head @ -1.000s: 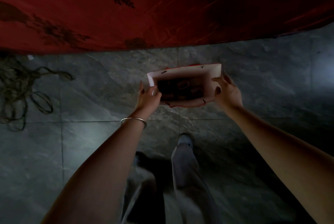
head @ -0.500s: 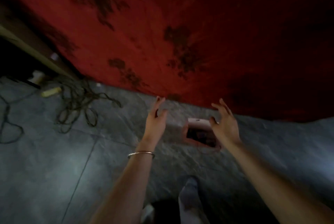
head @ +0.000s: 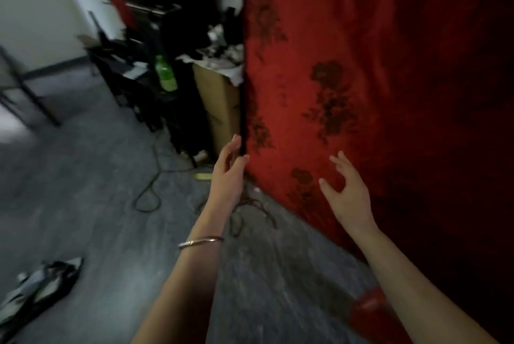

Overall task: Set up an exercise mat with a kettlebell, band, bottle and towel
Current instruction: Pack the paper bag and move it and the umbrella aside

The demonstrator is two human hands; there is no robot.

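Hovering before glossy red floral-patterned fabric (head: 389,65), left hand (head: 226,177) and right hand (head: 347,195) hold nothing, each grip released.

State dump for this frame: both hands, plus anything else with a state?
red cloth: hanging to the floor
left hand: open, fingers straight, empty, by the cloth's edge
right hand: open, fingers spread, empty
green bottle: upright on a dark stand
cardboard box: top open, pale stuff piled over it
cable: loose loop on the floor
shoes: lying on the floor
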